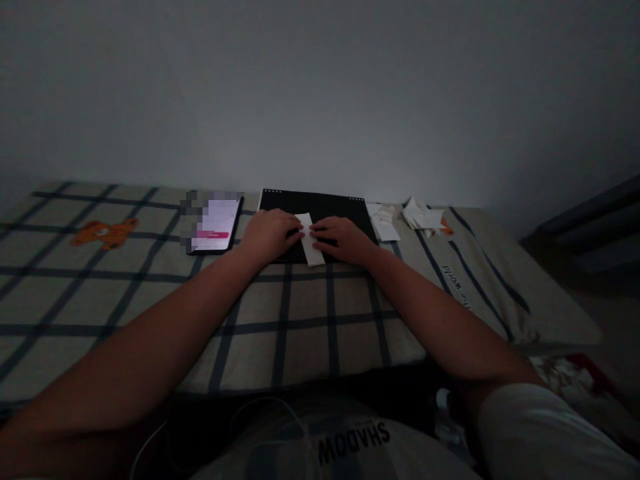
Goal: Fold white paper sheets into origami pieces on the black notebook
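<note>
A narrow white strip of paper (pixel 313 253), seemingly folded, lies at a slant over a flat black board (pixel 315 201) with small holes along its far corners. My left hand (pixel 271 235) rests on the board, its bent fingers gripping the strip's left edge. From the other side, my right hand (pixel 346 240) has its fingertips on the strip's right edge, fingers held close together. The thumbs are mostly hidden in the dim light. The strip's near end reaches the board's front edge.
Left of the board lies a lit tablet (pixel 215 223). White paper pieces (pixel 385 223) and a crumpled paper pile (pixel 423 217) sit to the right. All rest on a checked cloth (pixel 305 307) against a wall (pixel 320 93). A clear bottle (pixel 450 427) stands below the edge.
</note>
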Tool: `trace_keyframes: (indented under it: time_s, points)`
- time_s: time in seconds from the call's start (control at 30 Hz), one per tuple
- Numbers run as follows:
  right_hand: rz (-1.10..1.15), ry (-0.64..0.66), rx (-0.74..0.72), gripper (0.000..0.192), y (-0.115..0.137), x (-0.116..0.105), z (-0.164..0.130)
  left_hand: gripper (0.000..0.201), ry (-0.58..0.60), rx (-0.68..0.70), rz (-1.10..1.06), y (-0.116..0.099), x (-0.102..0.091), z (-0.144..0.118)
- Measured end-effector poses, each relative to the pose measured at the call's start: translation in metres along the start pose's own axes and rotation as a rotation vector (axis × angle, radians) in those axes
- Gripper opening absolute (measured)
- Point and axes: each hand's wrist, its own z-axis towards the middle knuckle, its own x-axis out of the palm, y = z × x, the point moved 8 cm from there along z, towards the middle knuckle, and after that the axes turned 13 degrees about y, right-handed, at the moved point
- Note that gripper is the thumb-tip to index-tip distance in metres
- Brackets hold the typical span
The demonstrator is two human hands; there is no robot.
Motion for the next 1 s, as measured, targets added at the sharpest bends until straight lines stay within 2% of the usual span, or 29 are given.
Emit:
trace_keyframes:
  time_s: [0.37,0.63,0.87,1.0]
  points:
    - [0.031,0.005,-0.014,0.031,0.0,-0.001,-0.002,0.061,0.123,-0.05,-0.016,-0.003,-0.002,-0.008]
    - [-0.073,0.034,0.048,0.033,0.003,0.0,-0.002,0.078,0.102,0.002,0.0,-0.013,-0.002,-0.011]
    - [-0.051,0.043,0.029,0.033,0.001,0.002,-0.001,0.076,0.072,0.018,0.001,-0.014,-0.002,-0.012]
    - [-0.067,0.038,0.01,0.033,0.002,0.002,-0.002,0.058,0.054,-0.004,-0.003,-0.011,-0.001,-0.01]
